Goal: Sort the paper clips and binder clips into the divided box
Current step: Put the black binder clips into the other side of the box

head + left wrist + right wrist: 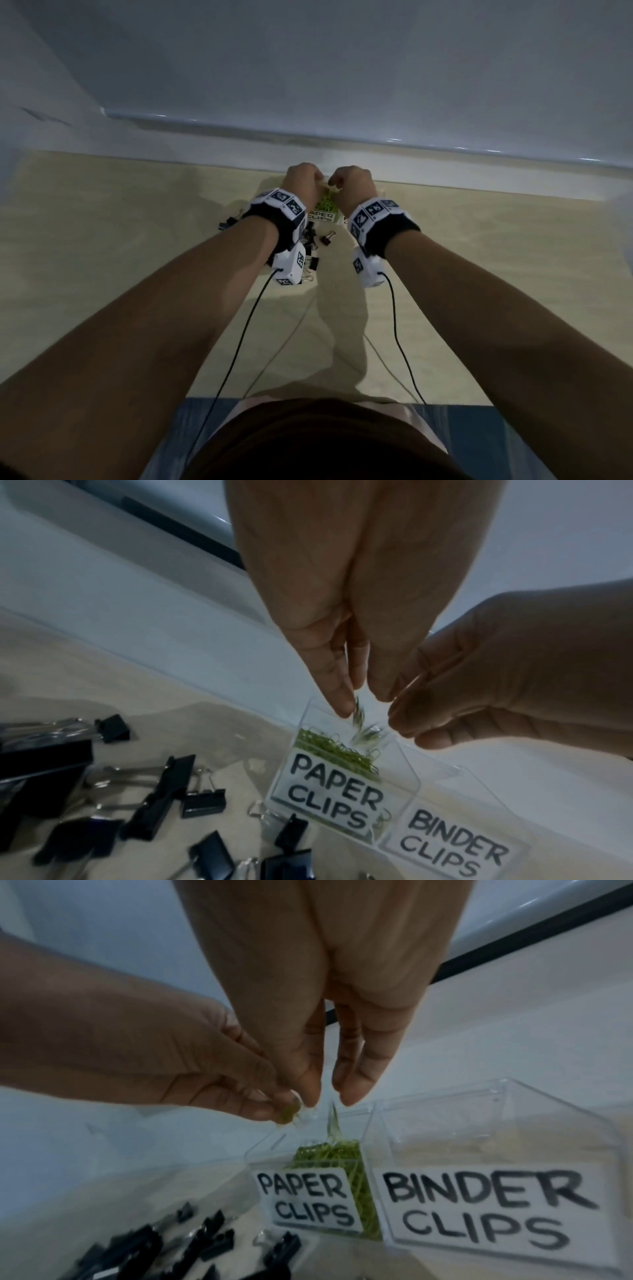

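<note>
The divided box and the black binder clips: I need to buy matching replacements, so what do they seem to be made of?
The divided box looks like clear, glossy hard plastic: the table shows through its walls and the edges catch highlights. Its labels look like matte white paper with black lettering. The black binder clips appear to be black-coated sheet metal with shiny silvery wire handles, though blur leaves the finish uncertain.

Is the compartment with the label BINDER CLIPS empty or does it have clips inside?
Empty. Through the clear wall of the binder clips compartment only bare floor shows; the black binder clips lie outside.
</note>
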Motion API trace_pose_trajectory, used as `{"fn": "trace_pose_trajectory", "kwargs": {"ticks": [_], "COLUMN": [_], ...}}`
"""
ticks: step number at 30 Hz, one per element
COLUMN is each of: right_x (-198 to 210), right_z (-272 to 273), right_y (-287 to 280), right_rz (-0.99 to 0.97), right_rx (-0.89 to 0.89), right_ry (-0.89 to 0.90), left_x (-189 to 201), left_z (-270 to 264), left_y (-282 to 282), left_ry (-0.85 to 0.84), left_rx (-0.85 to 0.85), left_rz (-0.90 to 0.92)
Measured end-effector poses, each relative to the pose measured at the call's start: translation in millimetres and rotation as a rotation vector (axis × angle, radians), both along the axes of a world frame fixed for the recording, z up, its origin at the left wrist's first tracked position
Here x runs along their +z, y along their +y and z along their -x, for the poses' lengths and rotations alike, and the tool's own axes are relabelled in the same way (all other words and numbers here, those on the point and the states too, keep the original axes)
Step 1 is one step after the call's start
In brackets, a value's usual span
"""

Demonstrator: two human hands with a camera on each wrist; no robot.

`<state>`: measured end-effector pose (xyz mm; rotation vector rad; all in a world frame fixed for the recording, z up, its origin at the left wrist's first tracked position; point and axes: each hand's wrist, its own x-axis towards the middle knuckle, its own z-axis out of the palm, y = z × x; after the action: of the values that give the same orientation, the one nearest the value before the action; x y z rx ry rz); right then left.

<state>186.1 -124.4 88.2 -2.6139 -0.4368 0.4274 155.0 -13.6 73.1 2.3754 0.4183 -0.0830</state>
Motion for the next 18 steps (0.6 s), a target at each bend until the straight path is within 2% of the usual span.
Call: {"fn": "trace_pose_trajectory", "kwargs": {"ticks": [4, 6, 9, 11, 14, 18], "right_x": [-15.1, -29.6, -56.4, -74.1, -90.8, -93.8], "right_z": [23.1, 47.3, 82.1, 97.8, 107.0, 103.1], "right_y": [-2.7, -4.6, -0.3, 2.4, -7.4, -36.3], "right_rz": [0.05, 0.03, -0.024, -0.018, -0.027, -0.102], "right_rx": [0.15, 0.278, 0.521, 0.595, 0.529, 0.406], "right_ry": [-0.136, -0.102, -0.054, -0.065, -0.12, -0.12], "left_x": [-5.6, -20.8, -47.0, -57.8, -67.1, -69.6], "left_z": [30.3, 61.0, 105.0, 125.5, 141.4, 146.7], "left_y": [19.6, 31.5, 43.1, 44.0, 43.2, 47.2], "left_ry": [-0.084, -0.096, 0.036, 0.107, 0.076, 0.045], "left_rx": [-0.039, -0.075, -0.158, -0.204, -0.195, -0.136], "left_rz": [0.03, -0.022, -0.086, -0.118, -0.115, -0.092]}}
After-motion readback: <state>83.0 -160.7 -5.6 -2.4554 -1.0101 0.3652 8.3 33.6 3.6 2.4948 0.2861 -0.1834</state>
